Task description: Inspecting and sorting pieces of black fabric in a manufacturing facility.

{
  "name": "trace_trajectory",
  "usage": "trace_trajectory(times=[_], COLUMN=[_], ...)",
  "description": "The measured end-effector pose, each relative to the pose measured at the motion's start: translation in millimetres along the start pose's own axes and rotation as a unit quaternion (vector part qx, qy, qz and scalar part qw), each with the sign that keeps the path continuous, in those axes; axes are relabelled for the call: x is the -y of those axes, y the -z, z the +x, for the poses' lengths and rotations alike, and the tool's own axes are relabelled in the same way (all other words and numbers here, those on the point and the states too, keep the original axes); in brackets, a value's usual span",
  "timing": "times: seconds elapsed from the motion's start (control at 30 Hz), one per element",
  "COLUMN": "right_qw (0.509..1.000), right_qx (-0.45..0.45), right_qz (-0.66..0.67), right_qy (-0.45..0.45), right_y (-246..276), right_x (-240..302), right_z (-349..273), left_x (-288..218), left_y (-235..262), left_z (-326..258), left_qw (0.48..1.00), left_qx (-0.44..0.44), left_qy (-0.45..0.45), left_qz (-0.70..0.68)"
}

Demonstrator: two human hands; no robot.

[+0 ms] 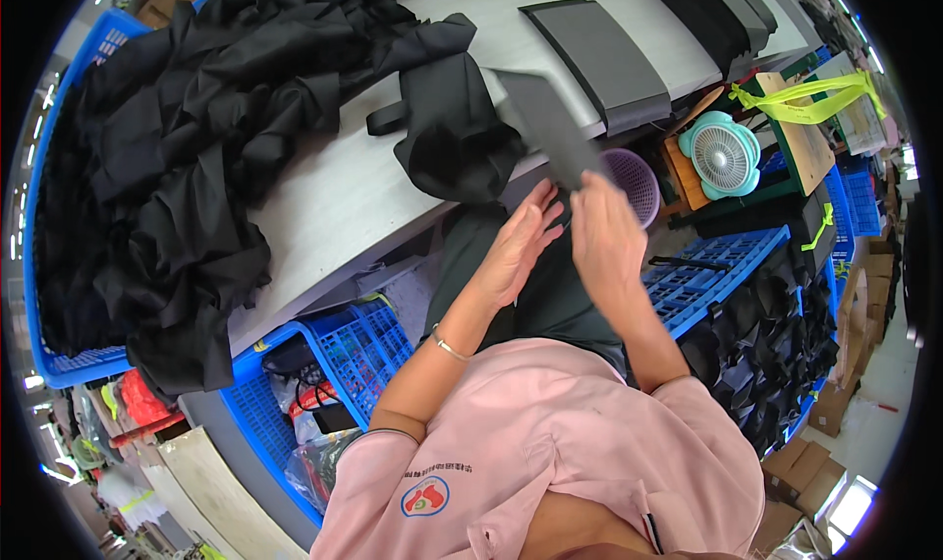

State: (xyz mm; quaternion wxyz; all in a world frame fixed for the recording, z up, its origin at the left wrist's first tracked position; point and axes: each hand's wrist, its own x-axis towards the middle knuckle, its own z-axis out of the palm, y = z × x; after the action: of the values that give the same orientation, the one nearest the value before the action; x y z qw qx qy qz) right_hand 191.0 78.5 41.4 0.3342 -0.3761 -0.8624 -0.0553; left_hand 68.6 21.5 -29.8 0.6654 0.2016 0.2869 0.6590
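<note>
My right hand [607, 236] grips the lower end of a stiff dark grey panel [550, 128], which is blurred by motion and slants up over the table's near edge. Just left of it, my left hand [523, 244] is open, fingers stretched toward the panel and holding nothing. Ahead of my hands, a black fabric piece [447, 133] with a small loop hangs partly over the table edge. A stack of grey panels [594, 54] lies on the grey-white table [334, 206] to the right.
Black fabric [196, 128] is heaped at the left, spilling from a blue crate [59, 368]. More dark panels [712, 15] lie at the far right. A purple basket [631, 182] and a turquoise fan [725, 154] stand right; blue crates [722, 275] flank me.
</note>
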Motion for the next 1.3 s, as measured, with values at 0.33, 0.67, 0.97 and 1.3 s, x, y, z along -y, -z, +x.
trace_trajectory(times=[0.33,0.67,0.97,1.3], right_qw=[0.784,0.809,0.864,0.973], right_qx=[0.229,0.204,0.217,0.160], right_qz=[0.498,0.412,0.361,0.164], right_qy=[-0.293,-0.365,-0.275,-0.035], right_y=[55.5,48.2,43.0,49.2], right_x=[20.6,27.0,29.3,-33.6], right_z=[-76.8,-84.6,-67.7,-81.2], left_x=[-1.9,-17.1,-15.1,-55.4], left_y=[-8.7,-10.9,-14.8,20.2], left_z=[-17.2,-39.4,-50.1,-70.7], left_qw=[0.981,0.992,0.997,0.989], left_qx=[0.128,-0.056,-0.066,-0.150], left_qy=[0.085,0.050,-0.014,0.009], left_qz=[-0.120,-0.099,-0.044,0.013])
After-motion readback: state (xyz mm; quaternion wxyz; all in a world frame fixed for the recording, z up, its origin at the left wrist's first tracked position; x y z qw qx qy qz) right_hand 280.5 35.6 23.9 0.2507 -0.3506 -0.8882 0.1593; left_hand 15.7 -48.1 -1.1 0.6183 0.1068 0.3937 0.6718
